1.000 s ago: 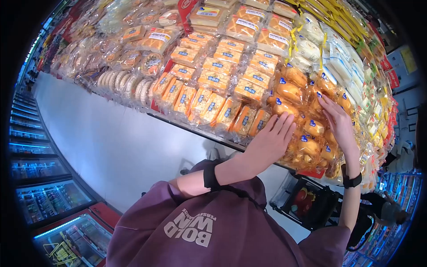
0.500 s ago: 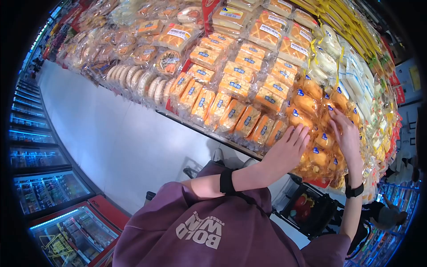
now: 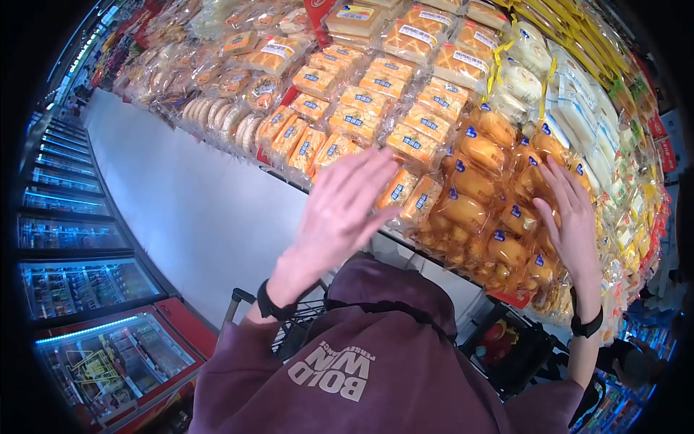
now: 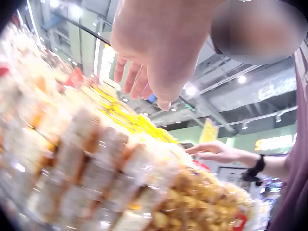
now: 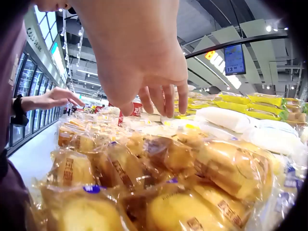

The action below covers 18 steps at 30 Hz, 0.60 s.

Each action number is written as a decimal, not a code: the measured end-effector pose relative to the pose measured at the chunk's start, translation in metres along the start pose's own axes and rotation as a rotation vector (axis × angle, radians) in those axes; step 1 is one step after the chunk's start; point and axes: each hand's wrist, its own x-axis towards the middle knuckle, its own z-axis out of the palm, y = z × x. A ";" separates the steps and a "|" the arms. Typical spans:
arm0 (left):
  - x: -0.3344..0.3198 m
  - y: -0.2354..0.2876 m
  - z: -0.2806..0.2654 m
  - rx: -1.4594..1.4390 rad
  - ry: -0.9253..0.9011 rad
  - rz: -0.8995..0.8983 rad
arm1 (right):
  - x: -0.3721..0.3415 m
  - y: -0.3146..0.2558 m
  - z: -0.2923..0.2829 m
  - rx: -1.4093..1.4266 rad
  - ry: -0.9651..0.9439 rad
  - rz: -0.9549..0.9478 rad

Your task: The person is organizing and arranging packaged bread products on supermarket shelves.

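Observation:
My left hand (image 3: 343, 206) is over the front row of orange-and-white packs with blue labels (image 3: 419, 199), its fingers extended and holding nothing. In the left wrist view its palm hangs above wrapped packs (image 4: 101, 159). My right hand (image 3: 573, 224) reaches over the golden bread rolls in clear wrap with blue stickers (image 3: 463, 210), fingers extended and slightly bent. In the right wrist view its fingertips point down above the wrapped rolls (image 5: 89, 211), and nothing is between them.
Yellow packs (image 3: 557, 32) and white bags (image 3: 578, 108) lie farther back on the sloping display. Round white pastries (image 3: 217, 123) are at its left. A black cart (image 3: 499, 336) stands below the right arm. Freezers (image 3: 116, 362) line the left side.
My left hand has moved left from the bread rolls to over the orange-and-white packs. My right hand stays over the rolls, its thumb now spread from the fingers.

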 end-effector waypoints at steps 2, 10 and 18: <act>-0.018 -0.042 -0.017 0.221 0.008 -0.080 | 0.016 -0.012 -0.012 0.060 0.000 -0.079; -0.041 -0.130 -0.052 0.298 -0.185 -0.075 | 0.110 -0.130 0.020 0.158 0.098 -0.593; -0.042 -0.162 -0.044 0.216 -0.155 0.047 | 0.192 -0.225 0.081 0.046 -0.078 -0.664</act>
